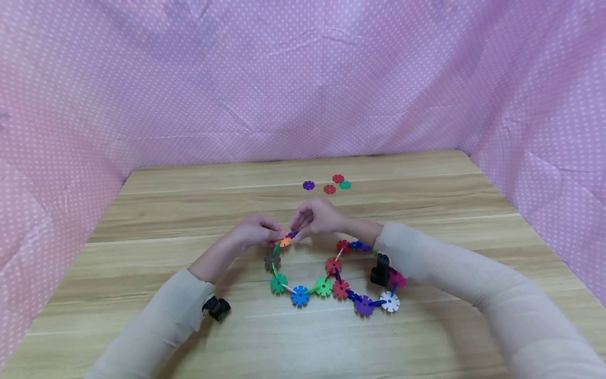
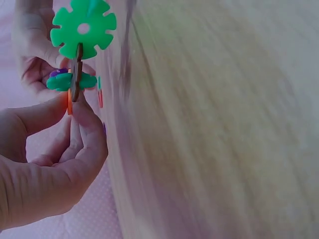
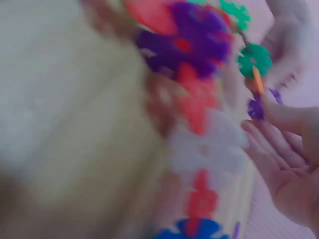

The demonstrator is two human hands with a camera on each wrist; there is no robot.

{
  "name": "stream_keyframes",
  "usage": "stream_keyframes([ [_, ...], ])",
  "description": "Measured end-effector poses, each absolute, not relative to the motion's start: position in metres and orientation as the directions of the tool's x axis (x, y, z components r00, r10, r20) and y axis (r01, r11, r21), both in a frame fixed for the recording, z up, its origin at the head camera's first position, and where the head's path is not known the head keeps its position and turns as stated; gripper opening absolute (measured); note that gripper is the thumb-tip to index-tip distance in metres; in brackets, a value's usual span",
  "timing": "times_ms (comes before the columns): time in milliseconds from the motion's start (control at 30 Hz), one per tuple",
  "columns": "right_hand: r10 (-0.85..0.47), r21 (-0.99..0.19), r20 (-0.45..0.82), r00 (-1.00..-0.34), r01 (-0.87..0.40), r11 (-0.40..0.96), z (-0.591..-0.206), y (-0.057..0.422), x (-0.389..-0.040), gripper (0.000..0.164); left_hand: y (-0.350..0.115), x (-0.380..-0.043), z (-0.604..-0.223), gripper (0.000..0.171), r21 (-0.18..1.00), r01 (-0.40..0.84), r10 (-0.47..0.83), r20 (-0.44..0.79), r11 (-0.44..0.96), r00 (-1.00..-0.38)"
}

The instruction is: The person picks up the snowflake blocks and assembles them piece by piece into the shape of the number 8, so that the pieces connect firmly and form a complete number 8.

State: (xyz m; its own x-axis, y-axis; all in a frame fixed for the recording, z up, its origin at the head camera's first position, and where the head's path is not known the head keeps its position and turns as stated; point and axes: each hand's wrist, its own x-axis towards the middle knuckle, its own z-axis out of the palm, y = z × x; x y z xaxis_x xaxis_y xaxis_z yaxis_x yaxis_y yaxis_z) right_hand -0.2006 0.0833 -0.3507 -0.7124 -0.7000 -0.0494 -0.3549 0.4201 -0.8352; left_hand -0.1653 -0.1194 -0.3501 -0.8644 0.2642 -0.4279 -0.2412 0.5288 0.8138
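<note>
A chain of slotted plastic snowflake discs, with a blue one (image 1: 300, 296) along its near side, is bent into two loops between and under my arms. At its far left end, my left hand (image 1: 255, 231) pinches an orange disc (image 1: 285, 241) between thumb and fingers. My right hand (image 1: 318, 217) grips a purple disc (image 3: 255, 109) joined to the orange one, its fingers partly curled. Beside the held pieces, the left wrist view shows a green disc (image 2: 83, 28) and a brown disc edge-on (image 2: 76, 79). Part of the right loop is hidden behind my right forearm.
Beyond my hands lie several loose discs: a purple one (image 1: 309, 185), two red ones (image 1: 329, 189) and a green one (image 1: 345, 185). Pink dotted cloth (image 1: 303, 105) hangs along the back and sides of the wooden table (image 1: 189, 195). My right sleeve (image 1: 426, 258) passes over the right loop.
</note>
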Motion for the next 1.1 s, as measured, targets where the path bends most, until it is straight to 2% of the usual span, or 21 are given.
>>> stream_keyframes([
  [100, -0.718, -0.826, -0.14, -0.682, -0.319, 0.464, -0.34, 0.084, -0.215, 0.04, -0.12, -0.166, -0.35, 0.029, 0.812, -0.257, 0.273, -0.445, 0.523, -0.853],
  [200, -0.7, -0.787, -0.185, -0.69, -0.322, 0.527, -0.329, 0.082, -0.235, 0.046, -0.124, -0.167, -0.348, 0.031, 0.81, -0.269, 0.281, -0.461, 0.522, -0.842],
  [333, -0.624, -0.7, -0.179, -0.761, -0.347, 0.624, -0.32, 0.082, -0.258, 0.044, -0.126, -0.167, -0.346, 0.03, 0.817, -0.265, 0.304, -0.461, 0.511, -0.834],
  [533, -0.472, -0.502, -0.144, -0.87, -0.346, 0.792, -0.319, 0.08, -0.285, 0.038, -0.127, -0.166, -0.348, 0.026, 0.828, -0.235, 0.323, -0.436, 0.509, -0.84],
  [767, -0.442, -0.3, -0.139, -0.886, -0.387, 0.872, -0.337, 0.07, -0.305, 0.034, -0.124, -0.166, -0.348, 0.026, 0.806, -0.237, 0.298, -0.449, 0.543, -0.843],
  [933, -0.417, -0.271, -0.172, -0.893, -0.364, 0.891, -0.347, 0.065, -0.322, 0.029, -0.125, -0.167, -0.347, 0.024, 0.797, -0.215, 0.309, -0.445, 0.564, -0.84],
  [1100, -0.378, -0.304, -0.18, -0.908, -0.314, 0.899, -0.354, 0.066, -0.338, 0.016, -0.128, -0.17, -0.347, 0.024, 0.8, -0.205, 0.323, -0.442, 0.564, -0.837],
])
